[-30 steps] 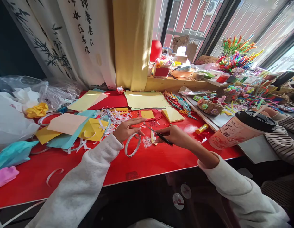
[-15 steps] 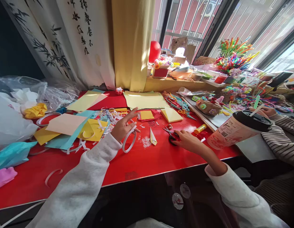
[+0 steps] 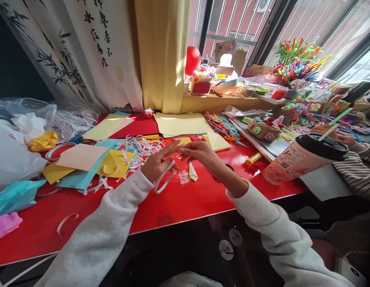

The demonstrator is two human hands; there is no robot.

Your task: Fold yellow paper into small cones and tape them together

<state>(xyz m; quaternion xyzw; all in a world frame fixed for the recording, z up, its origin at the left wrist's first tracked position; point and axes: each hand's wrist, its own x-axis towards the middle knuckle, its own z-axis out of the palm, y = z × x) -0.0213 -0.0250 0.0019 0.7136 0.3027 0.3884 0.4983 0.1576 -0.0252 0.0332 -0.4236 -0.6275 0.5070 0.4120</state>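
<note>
My left hand (image 3: 157,164) is raised over the red table, with a white roll of tape (image 3: 164,181) hanging from its thumb and lower fingers. Its index finger points toward my right hand (image 3: 199,153), whose fingertips are pinched together close to that finger; anything between them is too small to make out. A folded cream paper piece (image 3: 193,172) lies below my right hand beside white scraps (image 3: 183,177). Black-handled scissors (image 3: 229,167) rest on the table, partly hidden behind my right wrist.
Coloured paper sheets (image 3: 83,156) and shredded strips lie left. A large cup (image 3: 301,159) stands right, near a glue stick (image 3: 253,158) and a woven basket (image 3: 265,129). Another person's striped sleeve (image 3: 356,171) is at the far right.
My right hand has left the scissors and moved left and up to my left hand's fingertips. My left hand stays nearly in place with the tape roll.
</note>
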